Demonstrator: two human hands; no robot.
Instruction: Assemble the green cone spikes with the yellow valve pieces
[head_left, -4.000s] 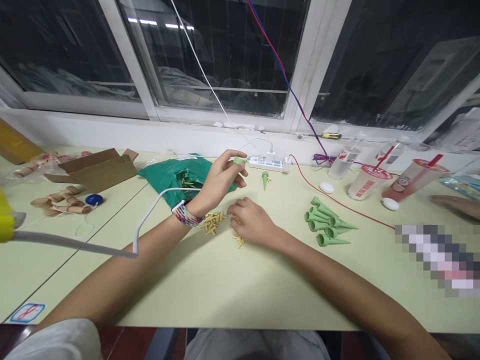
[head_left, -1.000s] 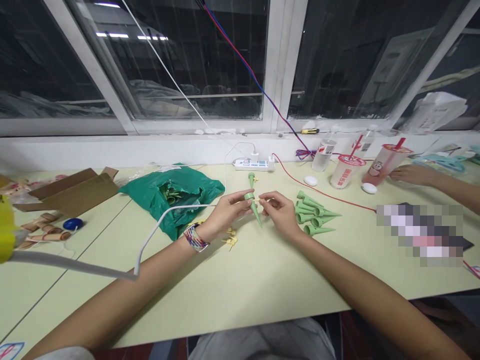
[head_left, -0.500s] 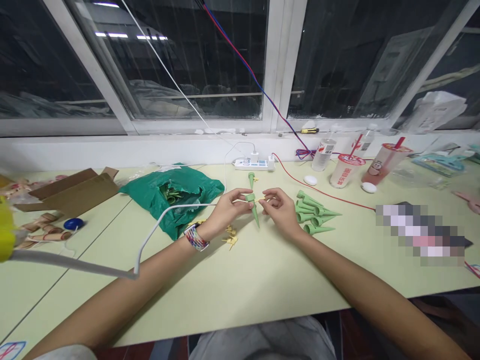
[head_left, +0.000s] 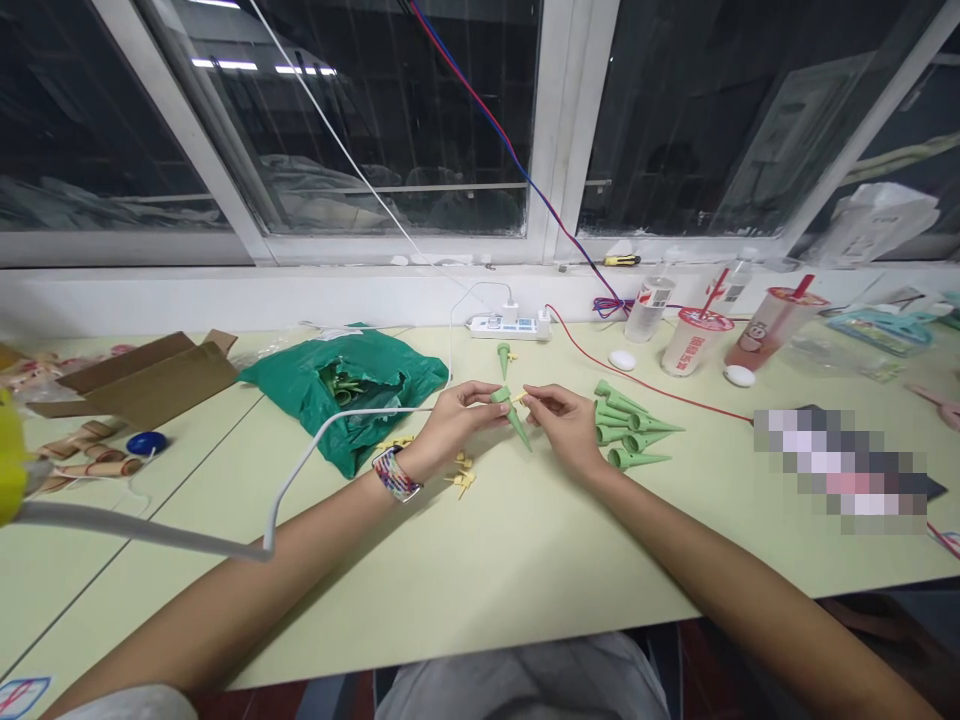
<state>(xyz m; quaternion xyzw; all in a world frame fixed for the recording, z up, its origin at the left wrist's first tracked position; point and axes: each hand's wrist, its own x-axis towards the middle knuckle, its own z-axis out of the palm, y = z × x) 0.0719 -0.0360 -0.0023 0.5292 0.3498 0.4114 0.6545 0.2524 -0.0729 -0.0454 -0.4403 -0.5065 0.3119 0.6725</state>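
Note:
My left hand [head_left: 466, 412] pinches a green plastic plant watering spike [head_left: 517, 425] by its wide top, its point slanting down to the right. At the spike's side, my right hand [head_left: 556, 412] grips a small yellow valve [head_left: 519, 397] between thumb and finger; whether it sits in the spike I cannot tell. Just beyond the hands, another green spike [head_left: 503, 360] with a yellow piece attached is on the table. Several loose green spikes [head_left: 630, 425] lie in a pile to the right of my right hand. Small yellow valves [head_left: 463, 478] are scattered below my left wrist.
A green plastic bag [head_left: 300, 375] with green pieces inside lies left. Behind stand a power strip [head_left: 510, 327], drink cups [head_left: 694, 345] and a water bottle [head_left: 646, 310]. A grey lamp arm [head_left: 165, 532] crosses the left side. A cardboard box [head_left: 176, 385] sits far left.
The green spike has tilted, its point swinging to the right. My right hand has shifted slightly, still holding the yellow valve against or near the spike's side.

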